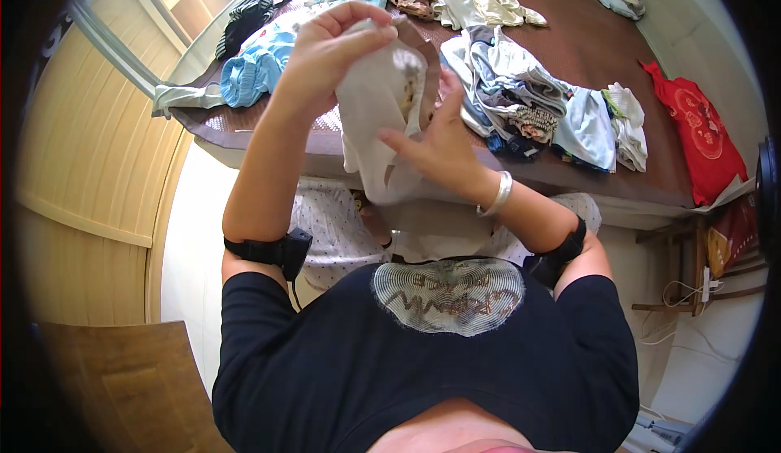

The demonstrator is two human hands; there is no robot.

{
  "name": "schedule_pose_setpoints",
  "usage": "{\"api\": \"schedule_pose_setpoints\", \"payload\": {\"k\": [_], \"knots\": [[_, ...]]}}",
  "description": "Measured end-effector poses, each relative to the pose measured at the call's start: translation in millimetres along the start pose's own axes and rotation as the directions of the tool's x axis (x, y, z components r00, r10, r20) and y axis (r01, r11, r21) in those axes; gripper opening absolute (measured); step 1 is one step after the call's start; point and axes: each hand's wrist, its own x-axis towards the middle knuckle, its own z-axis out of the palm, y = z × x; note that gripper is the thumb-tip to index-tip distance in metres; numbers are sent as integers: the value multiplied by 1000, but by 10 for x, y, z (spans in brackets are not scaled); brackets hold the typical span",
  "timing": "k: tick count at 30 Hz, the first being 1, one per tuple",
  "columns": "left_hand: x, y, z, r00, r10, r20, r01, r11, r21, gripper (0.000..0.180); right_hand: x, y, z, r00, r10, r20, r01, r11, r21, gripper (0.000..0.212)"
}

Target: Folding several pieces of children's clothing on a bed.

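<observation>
Raised in front of me is a small white garment (370, 103) with a brown edge and a patch of print; its exact kind is unclear. My left hand (338, 46) pinches its upper edge between thumb and fingers. At its right side is my right hand (439, 140), the thumb stretched out across the cloth and the fingers spread up along the brown edge. Some of those fingertips are hidden by the fabric. The garment's lower end hangs down, slightly blurred, in front of the bed edge.
On the brown bed mat (602, 54) lie a pile of folded clothes (512, 79), light blue clothing (259, 67), a black striped garment (248, 22) and white clothes (488, 6). A red bag-like cloth item (700, 128) is at the right edge. A wooden rack (691, 266) with cables stands below.
</observation>
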Motion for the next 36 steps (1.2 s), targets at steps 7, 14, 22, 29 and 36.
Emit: {"api": "schedule_pose_setpoints", "payload": {"k": [7, 14, 22, 29, 36], "knots": [[-514, 663, -726, 951, -191, 243, -62, 653, 755, 35, 262, 389, -499, 833, 188, 520, -271, 958, 88, 23], [-370, 334, -1221, 871, -471, -141, 246, 169, 954, 33, 1215, 498, -847, 626, 184, 758, -73, 981, -177, 16], [381, 455, -1349, 605, 783, -144, -171, 305, 937, 24, 2379, 214, -919, 972, -222, -72, 188, 927, -326, 19], [-97, -468, -1714, 817, 564, 115, -137, -2, 991, 20, 1286, 799, -513, 933, 67, 354, 58, 942, -331, 19], [-1170, -1393, -1644, 988, 151, -24, -4, 177, 984, 26, -211, 1047, -184, 862, -171, 477, 379, 842, -383, 44]]}}
